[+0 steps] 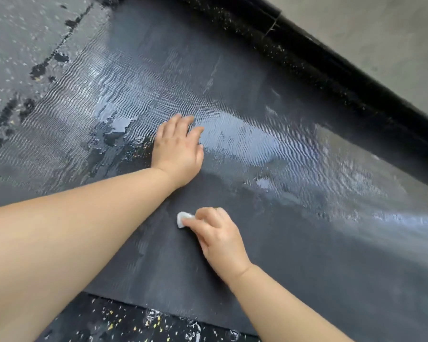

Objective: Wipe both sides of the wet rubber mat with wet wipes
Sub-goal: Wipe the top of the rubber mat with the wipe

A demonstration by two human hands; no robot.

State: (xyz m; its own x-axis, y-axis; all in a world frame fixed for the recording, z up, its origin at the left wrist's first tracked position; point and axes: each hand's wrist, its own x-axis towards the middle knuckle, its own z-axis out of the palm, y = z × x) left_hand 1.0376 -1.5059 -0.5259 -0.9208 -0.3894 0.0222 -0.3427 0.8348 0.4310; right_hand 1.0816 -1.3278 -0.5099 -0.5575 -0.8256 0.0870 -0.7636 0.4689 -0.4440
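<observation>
Across a wet, speckled floor (124, 319), the dark ribbed rubber mat (307, 243) is lying flat, glistening with water at its far half, duller near me. I am pressing my left hand (177, 150) flat on the mat, fingers straight and close together. My right hand (218, 239) is pinching a crumpled white wet wipe (182, 219) against the mat nearer me. A black skirting strip (319, 60) is running along a grey wall (393, 33) beyond.
</observation>
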